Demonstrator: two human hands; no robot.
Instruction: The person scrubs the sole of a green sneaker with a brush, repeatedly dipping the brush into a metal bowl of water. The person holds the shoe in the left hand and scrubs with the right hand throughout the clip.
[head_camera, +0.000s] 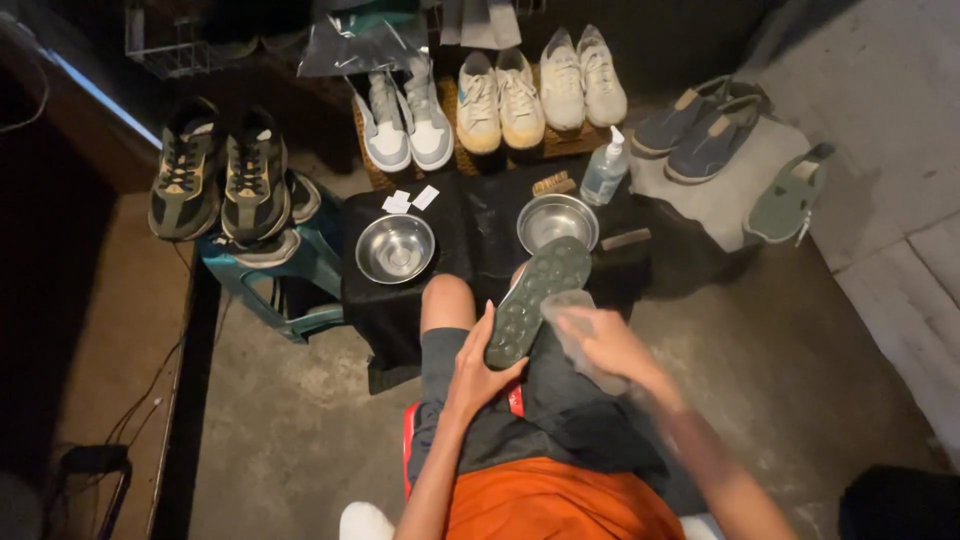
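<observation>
From the head camera, the left hand grips the heel of a green shoe turned sole up over the lap. The right hand, blurred, has its fingers wrapped around a pale cloth (against the sole's edge). Two steel bowls sit on the black counter ahead.

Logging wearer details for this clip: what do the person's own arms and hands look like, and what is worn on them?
Both forearms are bare, with no sleeves in view. The left hand and right hand wear no gloves; no watch, ring or band is visible. The right hand is motion-blurred, so fine detail there is unclear.
</observation>
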